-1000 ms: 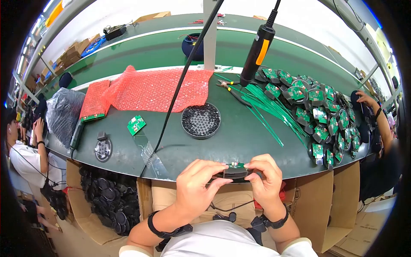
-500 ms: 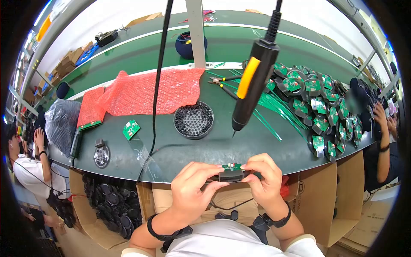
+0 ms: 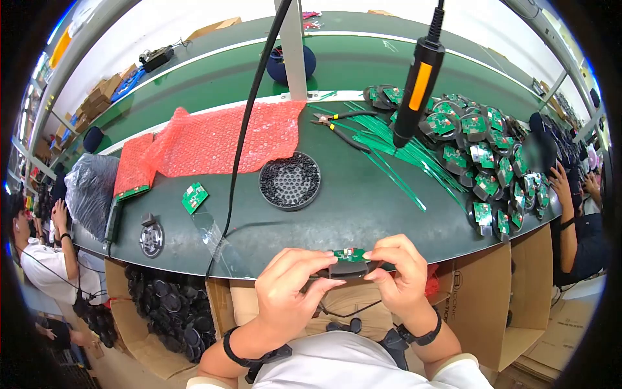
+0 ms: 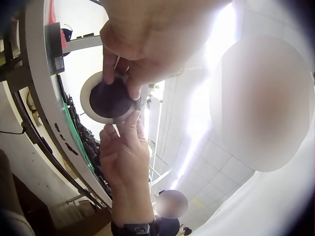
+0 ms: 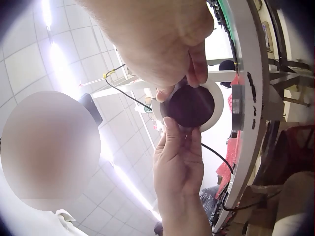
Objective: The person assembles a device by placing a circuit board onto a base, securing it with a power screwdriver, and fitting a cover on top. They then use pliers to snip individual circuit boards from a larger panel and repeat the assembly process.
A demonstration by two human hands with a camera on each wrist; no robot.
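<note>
Both hands hold a round black plastic housing (image 3: 350, 268) with a green circuit board (image 3: 350, 254) on its upper side, just over the near edge of the table. The left hand (image 3: 285, 285) pinches its left side between thumb and fingers. At the opposite side, the right hand (image 3: 402, 279) pinches it the same way, fingertips at the board's edge. From below, the left wrist view shows the housing's dark round face (image 4: 110, 98) between the two hands. An electric screwdriver (image 3: 418, 91) hangs on its cord beyond the right hand, its tip downward.
A round dish (image 3: 289, 206) of small black parts stands mid-table. At right lie piled housings with boards (image 3: 479, 155), green strips (image 3: 402, 168) and cutters (image 3: 343, 129). Red bubble wrap (image 3: 227, 139), a loose circuit board (image 3: 194, 198) and a clear-and-black disc (image 3: 151, 240) lie left. Cardboard boxes (image 3: 479, 298) stand below.
The hanging screwdriver swung nearer and lower, then back up to the right over the green strips. The held housing has tilted to show more of its board; both hands keep their grip.
</note>
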